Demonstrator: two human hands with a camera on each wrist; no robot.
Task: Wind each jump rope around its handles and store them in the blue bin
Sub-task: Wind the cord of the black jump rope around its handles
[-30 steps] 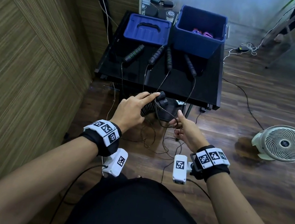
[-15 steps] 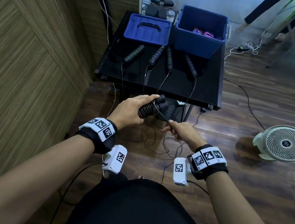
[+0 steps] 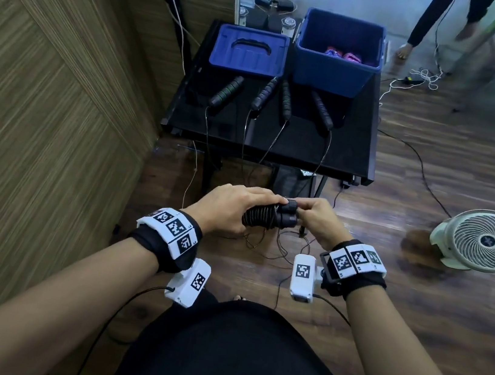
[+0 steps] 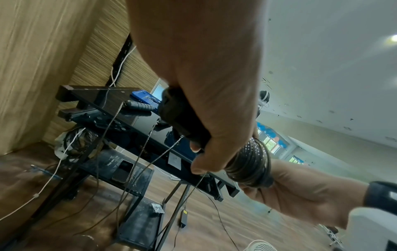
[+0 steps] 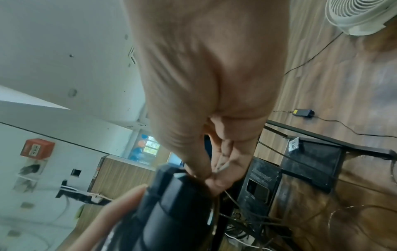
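Note:
My left hand [image 3: 250, 202] grips a pair of black jump rope handles [image 3: 283, 216] held together, with thin dark rope coiled [image 3: 259, 217] around them. My right hand [image 3: 301, 211] pinches the rope right at the handle ends. In the left wrist view the rope coil [image 4: 251, 163] sits between my left hand [image 4: 199, 152] and the right hand. In the right wrist view my right hand [image 5: 214, 176] pinches the cord beside the handle caps [image 5: 171, 195]. The blue bin [image 3: 334, 82] stands at the table's back right with pink wound ropes [image 3: 342, 55] inside.
Several black handles [image 3: 264, 92] lie on the black table [image 3: 293, 149], their ropes hanging over its front edge to the floor. A blue lid [image 3: 249, 51] lies left of the bin. A white fan [image 3: 483, 241] stands at right; another person's foot [image 3: 403, 52] is behind.
My right hand rose from below the handles to their ends, drawing the loose rope in. Both hands now meet at the bundle, and less slack rope hangs beneath them.

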